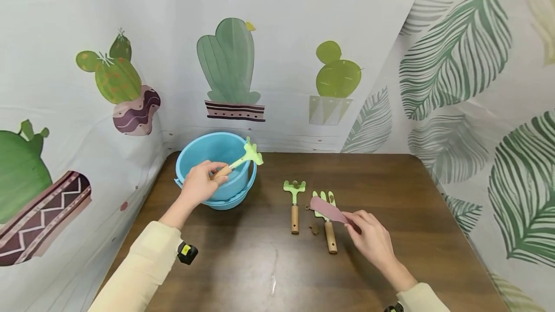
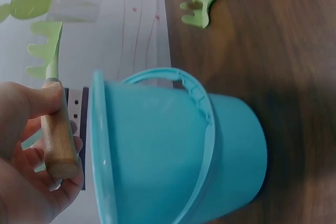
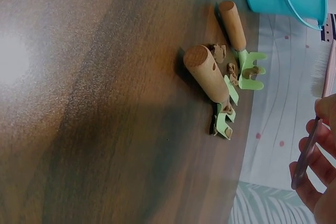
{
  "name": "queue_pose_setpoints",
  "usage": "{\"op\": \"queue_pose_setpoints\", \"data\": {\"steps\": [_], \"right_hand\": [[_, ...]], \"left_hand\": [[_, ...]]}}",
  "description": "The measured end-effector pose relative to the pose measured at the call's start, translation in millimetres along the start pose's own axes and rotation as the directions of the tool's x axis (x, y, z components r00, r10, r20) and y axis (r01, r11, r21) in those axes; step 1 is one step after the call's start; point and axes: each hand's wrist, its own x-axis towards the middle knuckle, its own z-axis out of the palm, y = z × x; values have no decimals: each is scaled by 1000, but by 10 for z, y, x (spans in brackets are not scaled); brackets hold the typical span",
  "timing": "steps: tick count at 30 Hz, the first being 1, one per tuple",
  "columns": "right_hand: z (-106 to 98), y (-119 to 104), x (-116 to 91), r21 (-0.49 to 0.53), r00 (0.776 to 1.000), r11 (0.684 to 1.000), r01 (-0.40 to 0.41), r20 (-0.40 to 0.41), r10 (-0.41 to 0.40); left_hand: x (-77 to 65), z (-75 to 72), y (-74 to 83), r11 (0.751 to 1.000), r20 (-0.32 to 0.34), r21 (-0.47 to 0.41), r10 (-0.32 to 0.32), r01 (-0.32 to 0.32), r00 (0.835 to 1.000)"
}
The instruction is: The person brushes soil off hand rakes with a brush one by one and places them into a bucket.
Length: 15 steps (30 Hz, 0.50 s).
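Note:
Above the mouth of the blue bucket (image 1: 236,182), my left hand (image 1: 201,183) grips a small green hand rake (image 2: 59,135) by its wooden handle. The rake's prongs point up and to the right. My right hand (image 1: 372,236) holds a pink brush (image 1: 328,209) by its handle; pale bristles show on it in the right wrist view. Beneath the brush lies a green garden fork (image 1: 330,237), partly hidden in the head view. A second green rake (image 1: 295,215) lies to its left. Brown bits of dirt (image 3: 218,52) cling to and lie around these two tools.
All this is on a dark brown wooden table (image 1: 243,264). The bucket stands at its back left corner, its handle (image 2: 207,129) hanging down the side. A patterned cloth (image 1: 286,52) with cacti and leaves hangs behind the table and along its sides.

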Motion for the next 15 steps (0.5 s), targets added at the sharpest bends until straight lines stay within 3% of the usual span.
{"op": "queue_pose_setpoints", "data": {"steps": [15], "right_hand": [[-3,-22,-3,9,1000,1000,-2,3,2]], "left_hand": [[123,-207,-118,989,38,133,-75,69,996]]}}
